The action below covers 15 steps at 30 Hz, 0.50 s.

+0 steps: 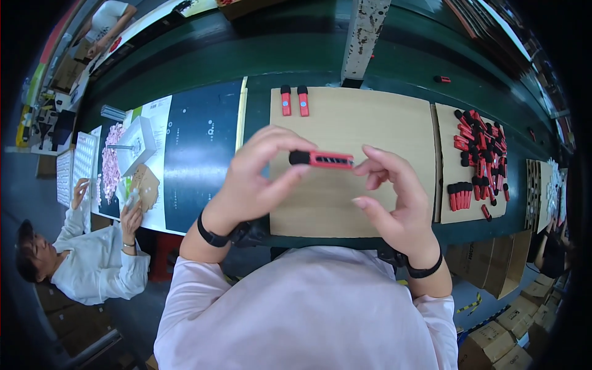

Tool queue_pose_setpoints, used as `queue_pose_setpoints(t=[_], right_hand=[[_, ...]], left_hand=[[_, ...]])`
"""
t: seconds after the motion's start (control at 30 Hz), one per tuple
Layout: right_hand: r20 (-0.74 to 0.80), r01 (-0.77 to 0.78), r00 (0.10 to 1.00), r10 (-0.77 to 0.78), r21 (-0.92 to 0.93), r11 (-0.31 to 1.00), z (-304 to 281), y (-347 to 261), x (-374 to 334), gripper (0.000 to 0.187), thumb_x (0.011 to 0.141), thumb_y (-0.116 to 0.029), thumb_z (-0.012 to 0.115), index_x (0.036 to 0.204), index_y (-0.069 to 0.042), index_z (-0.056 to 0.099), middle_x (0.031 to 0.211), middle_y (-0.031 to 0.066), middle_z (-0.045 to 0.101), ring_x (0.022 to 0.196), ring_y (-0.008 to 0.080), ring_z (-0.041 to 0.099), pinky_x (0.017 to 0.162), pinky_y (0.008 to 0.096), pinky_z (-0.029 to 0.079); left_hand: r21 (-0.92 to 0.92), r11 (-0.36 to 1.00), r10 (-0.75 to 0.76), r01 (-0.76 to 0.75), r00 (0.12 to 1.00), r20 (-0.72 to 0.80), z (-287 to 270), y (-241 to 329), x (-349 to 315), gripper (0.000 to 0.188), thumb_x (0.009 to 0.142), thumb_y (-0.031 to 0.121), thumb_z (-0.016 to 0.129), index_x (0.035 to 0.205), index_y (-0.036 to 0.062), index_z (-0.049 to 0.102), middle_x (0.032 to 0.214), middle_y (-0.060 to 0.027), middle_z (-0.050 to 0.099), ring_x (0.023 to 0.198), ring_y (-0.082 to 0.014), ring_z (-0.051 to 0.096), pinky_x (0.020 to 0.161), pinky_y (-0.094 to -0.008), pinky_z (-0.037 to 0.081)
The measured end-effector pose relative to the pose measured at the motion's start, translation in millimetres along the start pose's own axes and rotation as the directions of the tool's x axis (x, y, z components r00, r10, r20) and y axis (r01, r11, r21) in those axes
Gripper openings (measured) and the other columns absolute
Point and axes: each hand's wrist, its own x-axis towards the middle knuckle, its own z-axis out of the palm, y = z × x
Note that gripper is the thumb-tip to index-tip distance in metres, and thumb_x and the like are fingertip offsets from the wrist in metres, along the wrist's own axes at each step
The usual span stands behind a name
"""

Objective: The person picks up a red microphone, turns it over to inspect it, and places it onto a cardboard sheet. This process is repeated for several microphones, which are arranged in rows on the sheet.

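My left hand (pixel 262 172) pinches a small red tool with a black rounded end (pixel 333 160) between thumb and fingers at its black end. The tool lies level over the cardboard sheet, and a dark slotted strip shows along its red body. At the tool's right end, my right hand (pixel 398 200) has its thumb and fingers apart and grips nothing. Two similar red tools with black ends (pixel 285 102) lie side by side at the sheet's far left corner, each with a pale round spot.
Beneath my hands lies a brown cardboard sheet (pixel 364 203) on a green bench. On another sheet to the right is a pile of red and black tools (pixel 484 148), beside a short row of them. A metal post (pixel 364 43) rises behind. At left, a co-worker (pixel 105 262) handles small parts.
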Motion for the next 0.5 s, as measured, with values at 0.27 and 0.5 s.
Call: queue_pose_setpoints(t=[0.27, 0.5], right_hand=[[0.028, 0.123, 0.992, -0.125, 0.061, 0.991, 3.6, -0.1, -7.6, 0.027, 0.081, 0.001, 0.07, 0.106, 0.005, 0.061, 0.094, 0.0109, 0.061, 0.081, 0.0176, 0.056, 0.075, 0.0284, 0.045], [0.014, 0.135, 0.991, -0.136, 0.077, 0.988, 4.8, -0.7, -11.2, 0.025, 0.082, 0.002, 0.069, 0.106, 0.004, 0.061, 0.093, 0.0109, 0.061, 0.081, 0.0176, 0.056, 0.074, 0.0289, 0.045]], left_hand=[[-0.031, 0.999, 0.033, -0.032, 0.999, 0.042, 9.6, 28.1, -7.8, 0.031, 0.071, 0.001, 0.073, 0.101, 0.0033, 0.065, 0.09, -0.0073, 0.064, 0.08, -0.0219, 0.058, 0.077, -0.0328, 0.043], [-0.038, 0.991, 0.132, -0.13, 0.99, 0.043, 14.2, 26.1, -7.6, 0.033, 0.068, -0.001, 0.074, 0.1, 0.0044, 0.066, 0.088, -0.0061, 0.063, 0.077, -0.0208, 0.056, 0.074, -0.0326, 0.042]])
